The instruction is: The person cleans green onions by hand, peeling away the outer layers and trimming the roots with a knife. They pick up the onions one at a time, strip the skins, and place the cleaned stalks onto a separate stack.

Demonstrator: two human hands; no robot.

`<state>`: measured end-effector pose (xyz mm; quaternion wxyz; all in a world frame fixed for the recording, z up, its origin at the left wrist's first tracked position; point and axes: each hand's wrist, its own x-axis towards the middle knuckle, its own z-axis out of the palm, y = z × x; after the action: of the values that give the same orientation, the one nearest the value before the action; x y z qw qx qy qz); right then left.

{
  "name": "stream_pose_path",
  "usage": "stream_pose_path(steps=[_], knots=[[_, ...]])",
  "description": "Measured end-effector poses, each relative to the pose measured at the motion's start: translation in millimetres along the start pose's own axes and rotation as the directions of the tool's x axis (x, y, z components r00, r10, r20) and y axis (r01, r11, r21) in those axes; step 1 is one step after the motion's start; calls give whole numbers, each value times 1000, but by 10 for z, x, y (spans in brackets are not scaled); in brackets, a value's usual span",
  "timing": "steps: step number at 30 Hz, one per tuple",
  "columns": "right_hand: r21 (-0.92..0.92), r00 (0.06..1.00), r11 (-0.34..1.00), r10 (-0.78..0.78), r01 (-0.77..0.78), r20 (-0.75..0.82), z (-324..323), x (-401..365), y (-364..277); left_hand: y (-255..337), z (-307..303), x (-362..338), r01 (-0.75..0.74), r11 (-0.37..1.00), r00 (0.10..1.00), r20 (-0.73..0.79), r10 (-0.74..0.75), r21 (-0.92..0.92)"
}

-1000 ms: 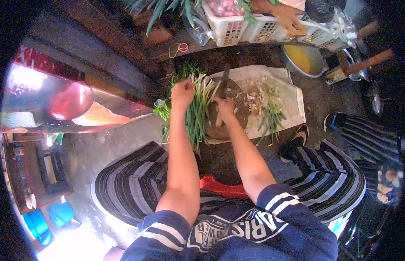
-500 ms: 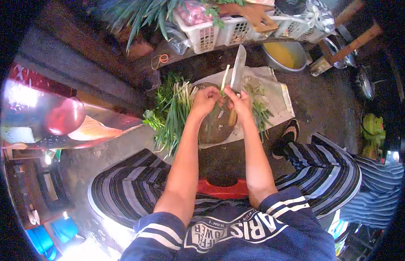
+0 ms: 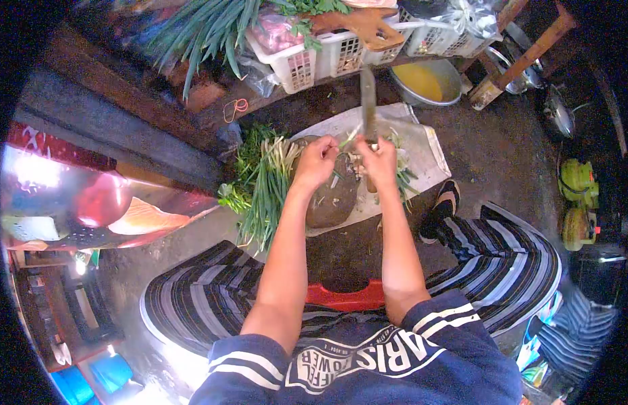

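A navy shirt [image 3: 374,379] on the near side of a chopping board [image 3: 331,202] carried the letters "ARIS" and "OWER," its smaller print unreadable. Above the board, the left hand [image 3: 316,164] pinched a green stalk [image 3: 347,140]; the right hand [image 3: 381,162] closed around a knife [image 3: 368,101], its blade blurred. Spring onions [image 3: 273,189] lay left of the board; beyond it, long green leaves [image 3: 206,37] beside white baskets [image 3: 300,73] ran out of frame.

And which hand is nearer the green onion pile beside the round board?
Left. The left hand is just to the right of the onion pile; the right hand, holding the knife, is farther right.
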<state>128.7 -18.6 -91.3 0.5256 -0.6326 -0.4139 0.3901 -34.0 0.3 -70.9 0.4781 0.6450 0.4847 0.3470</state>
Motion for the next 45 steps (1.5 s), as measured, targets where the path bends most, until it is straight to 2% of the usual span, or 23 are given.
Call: stream_pose_path(steps=[5, 6, 12, 17, 19, 21, 23, 25, 27, 28, 29, 30, 31, 33, 34, 35, 36, 37, 38, 40, 42, 44, 45], knots=[[10, 981, 997, -79, 82, -178, -302, 158, 13, -29, -83, -22, -97, 994, 988, 123, 90, 54], [-21, 978, 995, 90, -95, -189, -399, 171, -1, -53, -94, -29, -98, 994, 988, 126, 90, 51], [-182, 912, 983, -109, 39, -396, -953, 450, 488, 23, -392, -113, 169, 985, 961, 229, -154, -47], [-169, 924, 985, -90, 28, -371, -1126, 465, 577, 212, -686, -152, 298, 945, 917, 316, -245, -133], [-594, 928, 801, -169, -68, -333, -1130, 449, 596, 551, -852, -189, 376, 919, 870, 384, -308, -115], [-611, 844, 768, -447, 191, -298, -1059, 387, 661, 1052, -1115, -197, 359, 924, 884, 367, -289, -136], [-519, 921, 853, -154, -59, -358, -971, 278, 485, 1545, -1372, -238, -2, 992, 991, 136, 20, -129], [-411, 933, 911, -173, 30, -316, -942, 274, 695, 1994, -1656, -111, -181, 979, 962, -189, 196, 95], [-311, 942, 946, -179, 85, -285, -869, 291, 856, 2321, -2024, 223, -178, 878, 882, -323, 343, 445], [-351, 959, 936, -98, -2, -267, -796, 291, 897, 2368, -2381, 556, -253, 641, 847, -154, 508, 725], [-397, 967, 913, -7, -98, -254, -724, 233, 930, 2389, -2785, 991, -316, 473, 811, -25, 585, 822], [-282, 972, 951, 64, -129, -228, -601, 83, 742, 2764, -2329, 798, -231, 707, 857, -205, 473, 668], [-166, 972, 973, 126, -159, -196, -416, -38, 499, 2824, -2252, 890, -76, 688, 841, -324, 433, 721], [-326, 980, 926, 161, -190, -116, -131, -107, 464, 2459, -2654, 1433, -40, 660, 926, -220, 307, 750], [-368, 978, 906, 204, -209, -53, 30, -150, 518, 2041, -2761, 1668, -9, 331, 738, -216, 639, 944], [-406, 970, 887, 244, -219, 12, 204, -172, 643, 1796, -2823, 1761, 151, -22, 480, -54, 875, 988], [-439, 997, 897, 70, -54, 22, 434, -149, 1185, 1812, -2853, 1717, 153, -19, 486, -59, 872, 988], [-467, 994, 877, -102, 108, 38, 650, -156, 1667, 1895, -2865, 1602, -40, 234, 672, -148, 726, 971], [-523, 992, 850, -2, 66, 123, 795, -246, 1357, 1966, -2850, 1445, -163, 503, 835, -153, 529, 849], [-579, 971, 814, 113, 32, 212, 1117, -409, 870, 2168, -2392, 693, -187, 665, 778, -305, 550, 724], [-414, 956, 906, 193, -87, 222, 1366, -479, 794, 1987, -2328, 412, -308, 776, 715, -404, 570, 550], [-528, 975, 849, 122, -7, 184, 1602, -431, 970, 1855, -2149, 77, -158, 941, 775, -553, 307, 301], [-630, 988, 774, 45, 61, 151, 1664, -422, 1045, 1574, -2213, 81, -278, 933, 786, -504, 357, 228]])
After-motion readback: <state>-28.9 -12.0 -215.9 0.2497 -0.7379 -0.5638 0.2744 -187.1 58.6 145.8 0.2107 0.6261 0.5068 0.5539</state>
